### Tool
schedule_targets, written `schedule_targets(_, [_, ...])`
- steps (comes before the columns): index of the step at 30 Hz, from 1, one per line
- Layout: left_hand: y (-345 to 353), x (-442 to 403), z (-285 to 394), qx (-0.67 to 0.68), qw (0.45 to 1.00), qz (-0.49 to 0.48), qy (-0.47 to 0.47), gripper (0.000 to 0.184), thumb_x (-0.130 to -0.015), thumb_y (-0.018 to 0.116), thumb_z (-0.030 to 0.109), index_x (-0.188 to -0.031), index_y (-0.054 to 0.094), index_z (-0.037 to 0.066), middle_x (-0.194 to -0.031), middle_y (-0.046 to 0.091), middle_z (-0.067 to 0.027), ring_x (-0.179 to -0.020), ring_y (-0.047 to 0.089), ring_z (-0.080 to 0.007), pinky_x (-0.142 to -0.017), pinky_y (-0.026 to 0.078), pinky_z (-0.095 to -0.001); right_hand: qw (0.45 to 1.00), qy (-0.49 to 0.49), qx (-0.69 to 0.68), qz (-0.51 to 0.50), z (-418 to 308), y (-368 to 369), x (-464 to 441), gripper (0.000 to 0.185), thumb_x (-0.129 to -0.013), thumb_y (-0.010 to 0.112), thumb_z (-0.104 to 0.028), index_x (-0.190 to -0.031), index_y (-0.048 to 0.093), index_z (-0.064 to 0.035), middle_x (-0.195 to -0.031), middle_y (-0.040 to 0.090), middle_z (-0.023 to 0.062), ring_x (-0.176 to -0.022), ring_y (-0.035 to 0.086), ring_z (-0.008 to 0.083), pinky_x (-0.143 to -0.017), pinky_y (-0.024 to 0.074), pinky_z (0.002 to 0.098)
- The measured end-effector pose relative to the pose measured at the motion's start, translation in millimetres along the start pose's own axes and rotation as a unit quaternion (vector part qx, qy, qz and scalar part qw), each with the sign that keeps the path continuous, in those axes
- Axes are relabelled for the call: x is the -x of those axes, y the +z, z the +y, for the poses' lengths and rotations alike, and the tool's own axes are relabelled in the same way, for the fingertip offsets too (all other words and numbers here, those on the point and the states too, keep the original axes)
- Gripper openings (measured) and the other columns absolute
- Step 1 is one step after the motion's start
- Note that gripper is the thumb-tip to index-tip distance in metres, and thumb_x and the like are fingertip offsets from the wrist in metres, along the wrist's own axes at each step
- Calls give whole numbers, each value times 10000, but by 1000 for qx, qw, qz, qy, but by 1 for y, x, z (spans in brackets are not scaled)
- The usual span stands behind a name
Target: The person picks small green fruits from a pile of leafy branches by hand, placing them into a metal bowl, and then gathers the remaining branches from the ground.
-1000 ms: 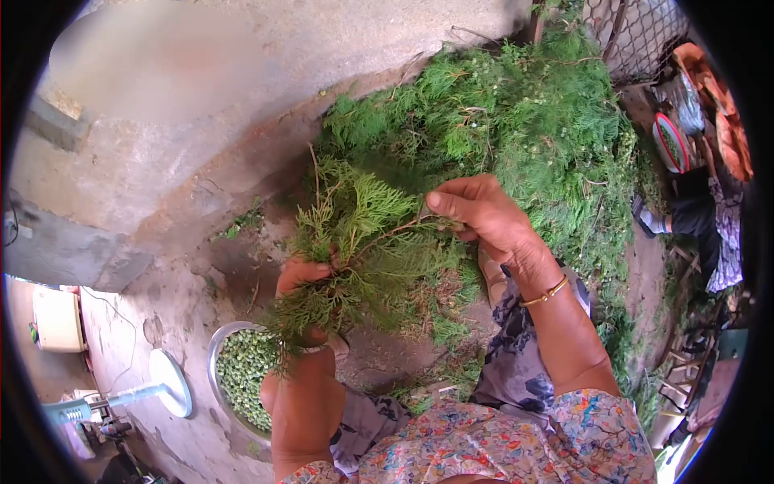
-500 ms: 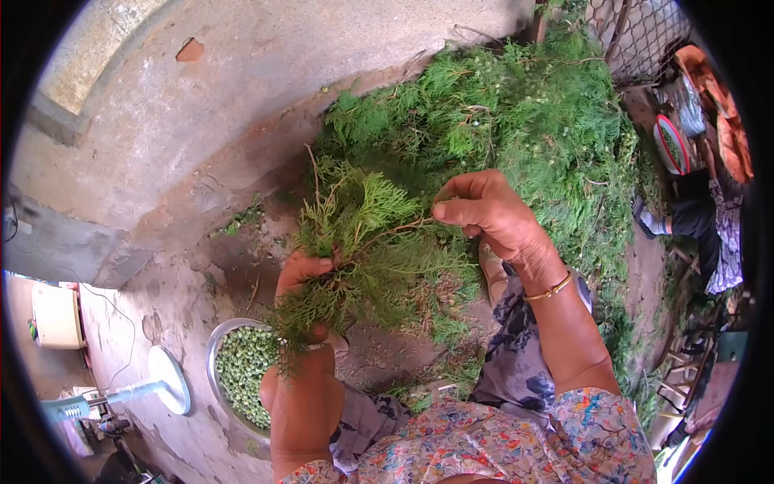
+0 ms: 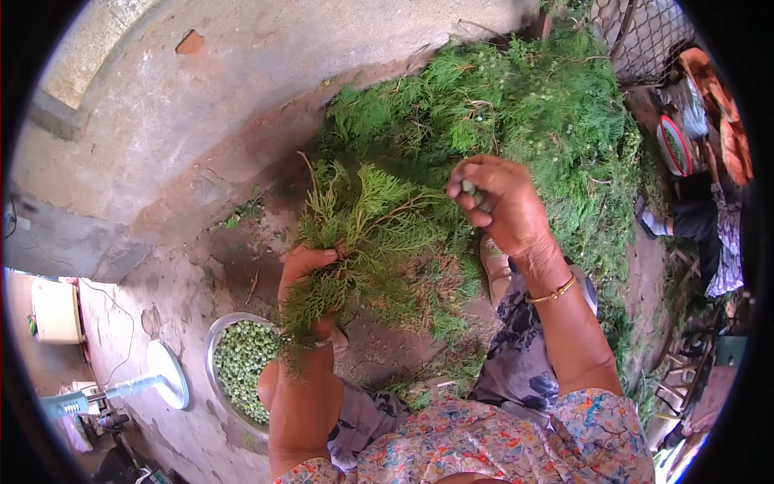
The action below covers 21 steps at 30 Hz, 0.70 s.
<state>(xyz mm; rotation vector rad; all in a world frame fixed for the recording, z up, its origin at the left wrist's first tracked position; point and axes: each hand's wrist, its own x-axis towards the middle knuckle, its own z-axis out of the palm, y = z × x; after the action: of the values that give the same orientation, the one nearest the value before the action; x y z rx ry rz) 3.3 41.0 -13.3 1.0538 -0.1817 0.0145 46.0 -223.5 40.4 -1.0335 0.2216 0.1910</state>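
My left hand (image 3: pixel 303 270) is closed around a leafy conifer branch (image 3: pixel 375 214) with flat, scaly green sprays, held up in front of me. To the right of the branch, my right hand (image 3: pixel 509 206) is curled, with a few small green cones (image 3: pixel 469 190) showing between its fingers. Its fingertips are close to the branch's right tip; whether they touch it I cannot tell. Beside my left forearm, a round metal basin (image 3: pixel 212 355) on the floor holds many small green cones of similar look.
A large heap of cut conifer branches (image 3: pixel 556 121) lies ahead and to the right, against a concrete wall (image 3: pixel 266 56). A standing fan's round base (image 3: pixel 167 375) is left of the basin. Another person's leg (image 3: pixel 692 216) and a red-rimmed tray (image 3: pixel 674 145) are at far right.
My right hand has moved off the branch's stem, slightly up and right, and turned so the green cones in it show. My left hand stays on the branch in nearly the same place.
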Motion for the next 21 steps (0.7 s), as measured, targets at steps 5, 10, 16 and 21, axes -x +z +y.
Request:
schedule_targets(5, [36, -7, -5, 32, 995, 85, -37, 272, -721, 560, 19, -979, 596, -58, -859, 649, -109, -681, 621, -154, -613, 509, -251, 966, -57, 250, -42, 24, 17, 4, 163, -698, 743, -87, -800, 656, 6, -629, 603, 33, -571, 516, 79, -481, 385, 217])
schedule_targets(10, [35, -17, -5, 32, 963, 77, -255, 290, -713, 569, 6, -995, 597, -56, -844, 652, -96, -661, 619, -142, -591, 507, -241, 887, -201, 414, -39, 42, 22, 3, 222, -710, 736, -107, -845, 641, 42, -658, 621, 60, -607, 530, 81, -562, 445, 270])
schedule_targets(16, [35, -17, -1, 18, 961, 71, -268, 303, -708, 576, -11, -1007, 596, -58, -844, 656, -91, -659, 625, -141, -587, 513, -241, 908, -164, 379, -69, 34, 22, 5, 182, -735, 715, -105, -810, 632, 38, -596, 564, 47, -568, 466, 56, -506, 411, 262])
schedule_targets(21, [45, -15, 4, 19, 959, 58, -276, 294, -723, 579, -38, -1016, 594, -64, -886, 661, -100, -712, 636, -143, -646, 522, -246, 902, -161, 396, -69, 37, 17, 3, 163, -771, 689, -108, -822, 630, 35, -610, 553, 3, -574, 456, 43, -498, 395, 242])
